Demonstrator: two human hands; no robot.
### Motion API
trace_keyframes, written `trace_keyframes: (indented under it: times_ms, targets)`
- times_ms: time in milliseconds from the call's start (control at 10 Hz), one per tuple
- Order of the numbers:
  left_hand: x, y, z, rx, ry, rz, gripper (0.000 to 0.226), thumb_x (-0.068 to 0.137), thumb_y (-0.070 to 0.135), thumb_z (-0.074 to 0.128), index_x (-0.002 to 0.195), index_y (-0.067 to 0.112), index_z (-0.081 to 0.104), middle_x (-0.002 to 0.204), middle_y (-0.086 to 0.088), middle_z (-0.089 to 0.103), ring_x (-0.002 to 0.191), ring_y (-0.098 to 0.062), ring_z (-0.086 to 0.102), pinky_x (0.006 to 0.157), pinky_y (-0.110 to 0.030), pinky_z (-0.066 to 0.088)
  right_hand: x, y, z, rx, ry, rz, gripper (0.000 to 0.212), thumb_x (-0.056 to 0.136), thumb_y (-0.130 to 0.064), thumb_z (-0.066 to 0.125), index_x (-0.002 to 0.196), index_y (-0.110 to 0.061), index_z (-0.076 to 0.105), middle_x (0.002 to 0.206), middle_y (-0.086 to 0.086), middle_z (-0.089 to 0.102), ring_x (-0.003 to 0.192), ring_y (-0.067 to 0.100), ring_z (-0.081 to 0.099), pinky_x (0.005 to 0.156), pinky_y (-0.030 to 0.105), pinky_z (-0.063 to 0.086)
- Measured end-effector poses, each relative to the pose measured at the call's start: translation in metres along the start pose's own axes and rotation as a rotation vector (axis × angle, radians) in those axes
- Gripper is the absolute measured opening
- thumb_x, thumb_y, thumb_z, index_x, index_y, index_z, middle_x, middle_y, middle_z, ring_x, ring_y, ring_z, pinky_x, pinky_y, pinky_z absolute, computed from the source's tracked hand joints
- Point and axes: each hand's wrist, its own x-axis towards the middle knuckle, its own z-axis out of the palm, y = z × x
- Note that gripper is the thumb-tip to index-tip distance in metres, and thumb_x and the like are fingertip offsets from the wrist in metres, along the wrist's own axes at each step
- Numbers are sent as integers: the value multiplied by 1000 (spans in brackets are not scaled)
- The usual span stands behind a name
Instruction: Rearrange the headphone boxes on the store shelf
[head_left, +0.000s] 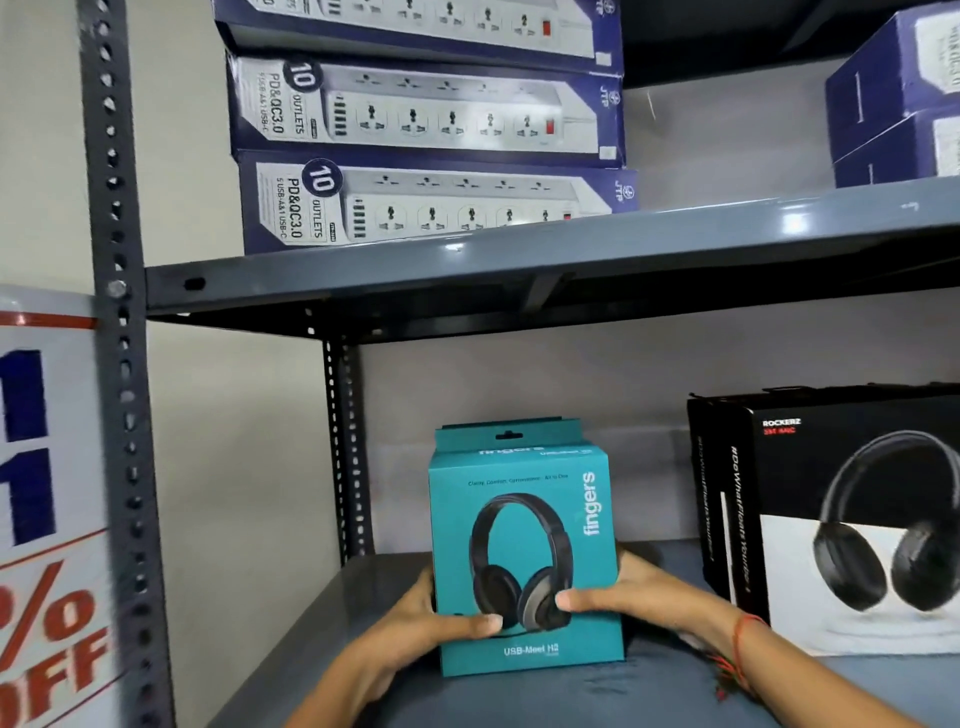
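Left hand clamps the left side of the teal headphone box, thumb across the front low down, other fingers hidden behind the box. Right hand grips the box's right side the same way, thumb on the front over the printed earcup, rest of the fingers out of sight behind. A red thread band sits on the right wrist, w/ loose ends trailing below.

Teal headphone box stands upright, front facing the camera, on or just above the lower shelf; can't tell whether its base touches, since the bottom edge blends into the shelf surface. Print reads "fingers" and "USB-Meet H2"; smaller text is too blurred to read.

Right of the teal box, apart from it, a black headphone box marked "ROCKERZ" stands on the same shelf, cut off by the frame's right edge. Above the teal box, the upper shelf carries stacked power strip boxes, top one cut off. Further right up there, blue boxes, partly out of frame, text unreadable. Left of the teal box, beyond the perforated upright, a sale sign shows only in part, blurred: "% OFF".
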Motion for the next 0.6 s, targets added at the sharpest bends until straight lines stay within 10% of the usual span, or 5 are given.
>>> trace_keyframes:
  times_ms: [200, 500, 600]
  targets:
    - [-7, -3, -3, 48, -30, 10, 99, 53, 35, 100, 138, 29, 49, 121, 9, 74, 111, -8, 70, 100, -29, 54, -10, -2, 7, 1, 8, -10, 66, 75, -28, 85, 132, -31, 52, 123, -12, 69, 107, -2, 67, 85, 18, 55]
    - [-17, -1, 3, 33, -7, 20, 106, 48, 40, 98, 139, 27, 47, 121, 6, 74, 110, -10, 70, 91, -24, 55, -19, 1, 13, -28, 47, -26, 102, 66, -40, 89, 148, -34, 29, 141, -10, 55, 124, 4, 58, 106, 33, 49]
    - [-21, 3, 3, 30, 265, 90, 136, 42, 62, 93, 155, 27, 26, 143, -1, 59, 127, -22, 59, 105, -37, 49, -29, 3, 13, -196, 267, -11, 134, 57, -67, 82, 157, -34, -2, 163, -10, 22, 147, 14, 30, 119, 40, 29]
